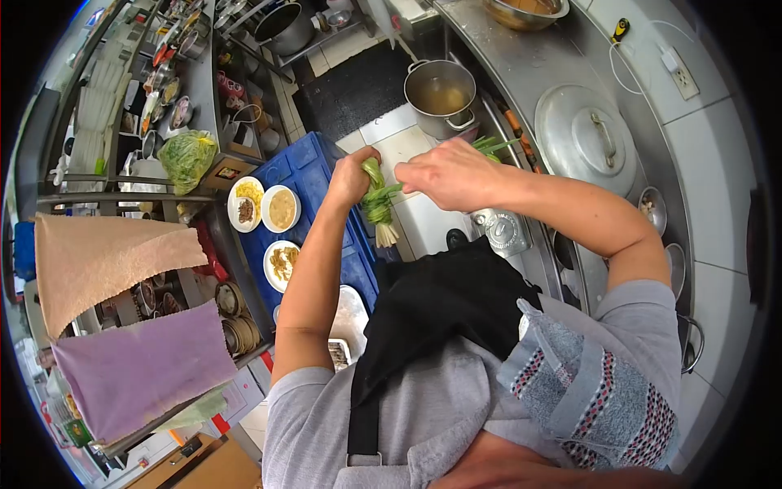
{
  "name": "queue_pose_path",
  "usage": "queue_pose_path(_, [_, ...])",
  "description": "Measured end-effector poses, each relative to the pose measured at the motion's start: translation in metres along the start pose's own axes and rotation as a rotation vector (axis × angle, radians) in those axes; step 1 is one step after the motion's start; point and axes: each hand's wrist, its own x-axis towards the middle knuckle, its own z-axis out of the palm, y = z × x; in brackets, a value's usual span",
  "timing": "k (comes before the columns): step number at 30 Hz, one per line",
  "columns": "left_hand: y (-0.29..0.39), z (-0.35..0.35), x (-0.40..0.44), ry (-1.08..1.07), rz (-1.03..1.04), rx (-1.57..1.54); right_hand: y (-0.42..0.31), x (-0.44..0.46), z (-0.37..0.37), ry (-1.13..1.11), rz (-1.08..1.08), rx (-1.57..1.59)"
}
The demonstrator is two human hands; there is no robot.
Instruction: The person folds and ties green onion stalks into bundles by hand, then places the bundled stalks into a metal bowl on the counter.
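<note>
At the centre of the frame, your left hand [355, 176] gripped the bundle of green stalks [378, 207] upright while your closed right hand [450, 173] seemed to pinch a leafy strand [394, 190] wrapped around it, apparently a tying step that called for steady tension.

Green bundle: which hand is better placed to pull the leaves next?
Probably the right hand: it seems to pinch leaves wrapped around the green bundle, with green tips showing beyond it, while the left hand holds the bundle's top.
</note>
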Motion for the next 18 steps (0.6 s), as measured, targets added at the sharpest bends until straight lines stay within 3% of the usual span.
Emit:
queue_pose_path(2, [-0.004,-0.007,0.004,-0.185,-0.185,-0.135,0.011,0.017,0.003,-0.056,0.046,-0.028])
queue_pose_path(4, [-0.029,-0.005,0.008,-0.206,-0.207,-0.141,0.014,0.03,0.007,-0.119,0.015,0.005])
queue_pose_path(13, [-0.114,-0.047,0.046,-0.279,-0.048,-0.236,0.028,0.134,0.006,-0.262,-0.002,-0.08])
queue_pose_path(16, [-0.114,-0.097,0.056,-0.277,0.088,-0.363,0.053,0.179,-0.009,-0.113,-0.019,-0.181])
queue_pose_path(18, [-0.115,-0.138,0.07,-0.32,0.04,-0.467,0.072,0.205,-0.021,0.054,-0.006,-0.362])
